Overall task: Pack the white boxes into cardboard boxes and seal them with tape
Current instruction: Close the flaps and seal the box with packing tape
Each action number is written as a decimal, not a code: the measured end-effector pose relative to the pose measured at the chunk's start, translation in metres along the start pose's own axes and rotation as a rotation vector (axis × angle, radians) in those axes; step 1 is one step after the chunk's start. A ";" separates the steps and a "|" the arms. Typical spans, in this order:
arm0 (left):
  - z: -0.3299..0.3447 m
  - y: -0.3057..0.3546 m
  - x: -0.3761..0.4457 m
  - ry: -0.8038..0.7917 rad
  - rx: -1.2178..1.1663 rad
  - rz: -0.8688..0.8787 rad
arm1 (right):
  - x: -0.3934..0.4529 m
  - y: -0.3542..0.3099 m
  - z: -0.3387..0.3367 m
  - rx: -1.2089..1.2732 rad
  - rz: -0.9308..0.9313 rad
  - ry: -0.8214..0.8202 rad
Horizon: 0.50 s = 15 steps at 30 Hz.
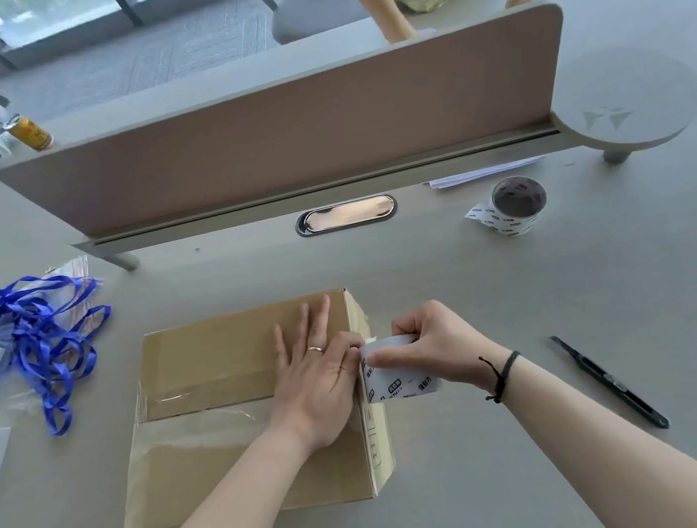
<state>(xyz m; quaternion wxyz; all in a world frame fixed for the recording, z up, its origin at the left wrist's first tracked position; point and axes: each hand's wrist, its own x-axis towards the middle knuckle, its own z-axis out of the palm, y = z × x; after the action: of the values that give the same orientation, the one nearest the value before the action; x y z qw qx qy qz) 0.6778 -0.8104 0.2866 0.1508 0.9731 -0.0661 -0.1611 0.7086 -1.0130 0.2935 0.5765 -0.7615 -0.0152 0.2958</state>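
A closed cardboard box (pixel 242 411) is pinned to the desk (pixel 521 283) by the left hand (pixel 319 385), fingers flat on its lid, while a tape roll (pixel 394 370) is gripped at its right edge by the right hand (pixel 435 341), apparently for steady sealing.

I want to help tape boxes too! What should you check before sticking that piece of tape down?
1. Box flaps shut: the cardboard box looks closed on top. Ok.
2. Box held steady: left hand lies flat on the top. Ok.
3. Tape piece ready: right hand pinches a tape strip at the box's right edge. Ok.
4. Strip stuck to the box yet: cannot tell.
5. More tape nearby: tape roll stands on the desk. Ok.
6. Cutter out of the way: knife lies apart, to the right. Ok.
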 end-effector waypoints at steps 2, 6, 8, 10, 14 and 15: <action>-0.002 0.000 0.000 -0.020 -0.024 0.000 | -0.002 -0.004 0.000 -0.010 -0.009 -0.013; -0.004 -0.003 0.001 -0.053 -0.073 0.005 | 0.000 -0.008 0.006 -0.036 -0.036 0.067; -0.004 -0.003 0.001 -0.060 -0.083 0.003 | 0.001 -0.011 0.012 -0.094 -0.077 0.103; -0.006 -0.003 0.001 -0.069 -0.085 0.002 | 0.000 -0.012 0.012 -0.147 -0.108 0.113; -0.008 -0.003 -0.001 -0.089 -0.060 0.005 | -0.004 -0.004 -0.003 -0.359 -0.105 0.145; -0.008 -0.003 -0.001 -0.095 -0.056 0.007 | -0.004 0.000 -0.005 -0.371 -0.088 0.159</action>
<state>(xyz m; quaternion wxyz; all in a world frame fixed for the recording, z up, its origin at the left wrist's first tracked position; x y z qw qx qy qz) 0.6803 -0.8051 0.2935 0.1753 0.9596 -0.0719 -0.2083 0.7077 -1.0192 0.2962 0.4380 -0.8743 -0.0571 0.2014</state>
